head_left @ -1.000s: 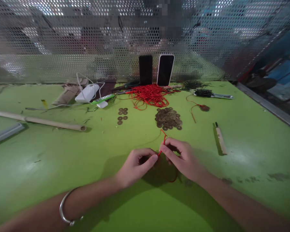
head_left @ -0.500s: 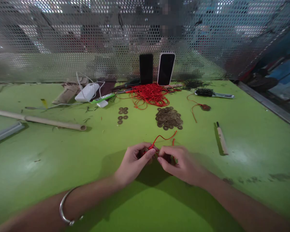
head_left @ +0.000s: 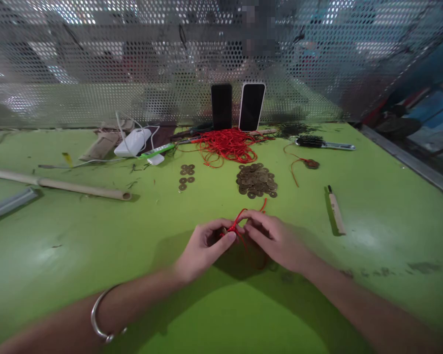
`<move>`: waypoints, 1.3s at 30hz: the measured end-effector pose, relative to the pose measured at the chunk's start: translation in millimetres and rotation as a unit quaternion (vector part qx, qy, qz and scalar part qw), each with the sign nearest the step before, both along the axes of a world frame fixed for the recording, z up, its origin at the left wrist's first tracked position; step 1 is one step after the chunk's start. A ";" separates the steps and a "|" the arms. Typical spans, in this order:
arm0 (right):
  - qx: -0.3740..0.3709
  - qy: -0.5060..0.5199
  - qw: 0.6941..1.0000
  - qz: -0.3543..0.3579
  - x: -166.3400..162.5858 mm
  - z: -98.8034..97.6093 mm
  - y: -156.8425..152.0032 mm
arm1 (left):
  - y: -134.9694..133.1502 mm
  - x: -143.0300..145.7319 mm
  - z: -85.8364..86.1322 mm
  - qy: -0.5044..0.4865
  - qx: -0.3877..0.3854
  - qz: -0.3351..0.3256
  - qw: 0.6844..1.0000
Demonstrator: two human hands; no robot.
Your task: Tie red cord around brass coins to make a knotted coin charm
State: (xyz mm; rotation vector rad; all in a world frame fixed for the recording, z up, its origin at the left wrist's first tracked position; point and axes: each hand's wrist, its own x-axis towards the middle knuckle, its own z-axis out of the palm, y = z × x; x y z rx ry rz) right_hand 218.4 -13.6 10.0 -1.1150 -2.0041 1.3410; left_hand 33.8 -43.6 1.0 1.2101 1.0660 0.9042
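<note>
My left hand (head_left: 206,246) pinches a knotted red cord (head_left: 233,228) between thumb and fingers, with the edge of what looks like a coin showing beside the knot. My right hand (head_left: 276,241) is just to the right, its index fingertip on the cord above the knot and its thumb close below. One cord end rises beyond the right fingers, and another strand loops down under the hands. Past the hands lies a heap of brass coins (head_left: 256,181) with centre holes. Several more coins (head_left: 187,170) lie flat in a small group on the left.
Behind the coins is a tangled red cord pile (head_left: 227,145), with two phones (head_left: 251,106) upright against the perforated metal screen. A hairbrush (head_left: 325,143), a corded brown piece (head_left: 311,164) and a wooden-handled tool (head_left: 335,211) lie right. A bamboo pole (head_left: 81,188) and white power strip (head_left: 133,142) lie left.
My right hand has shifted slightly up, its index finger reaching over to the cord above the knot. The free strand now hangs in a loop below the hands. My left hand keeps its pinch.
</note>
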 end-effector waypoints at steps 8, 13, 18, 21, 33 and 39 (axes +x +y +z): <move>-0.161 0.127 0.978 0.019 -2.7 -7.2 2.2 | 1.9 -1.5 -2.4 -0.027 -0.006 -0.021 0.999; -0.183 0.153 0.971 0.022 -4.1 -11.5 3.7 | 1.6 -2.4 -5.1 -0.022 -0.004 -0.025 0.999; -0.174 0.146 0.974 0.017 -4.0 -13.0 4.0 | 0.9 -1.8 -7.1 -0.010 0.001 -0.003 1.000; -0.162 0.142 0.976 0.021 -2.9 -13.8 4.3 | -0.2 -0.4 -4.8 -0.008 0.008 0.028 1.000; -0.122 0.090 0.988 -0.016 1.8 -6.2 5.7 | 2.5 1.7 1.3 0.053 0.015 0.055 0.997; -0.109 0.070 0.991 -0.019 -0.5 -3.1 1.1 | 2.7 2.7 -1.5 0.058 0.012 0.056 0.997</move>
